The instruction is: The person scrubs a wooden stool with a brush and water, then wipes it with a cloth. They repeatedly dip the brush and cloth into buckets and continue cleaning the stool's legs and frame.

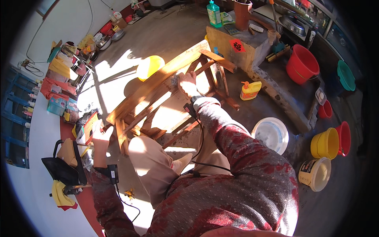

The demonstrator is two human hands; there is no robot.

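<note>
Looking down: a person seated over a long wooden bench (pixel 158 85) tipped on its side on a concrete floor (pixel 169 35), lit by strong sun.
Right hand: the right hand (pixel 186 83) lies palm down on the bench's upper edge, fingers curled over a small grey pad (pixel 175 80) pressed against the wood.
Left hand: the left hand (pixel 101 136) grips the bench's near end, fingers closed around the wood beside a leg.
Bench position: it runs diagonally from lower left to upper right between the two hands, legs and crossbars pointing right, just in front of the person's knees.
Wrists: a small dark device is strapped to each wrist, with cables trailing.
Nearby right: a yellow detergent bottle (pixel 250 90) stands on the floor just past the bench legs; a white basin (pixel 271 133) lies nearer the person.
Far right: red bucket (pixel 302 64), yellow bucket (pixel 325 143) and a cream pail (pixel 315 173).
Behind the bench: a yellow basin (pixel 150 66).
</note>
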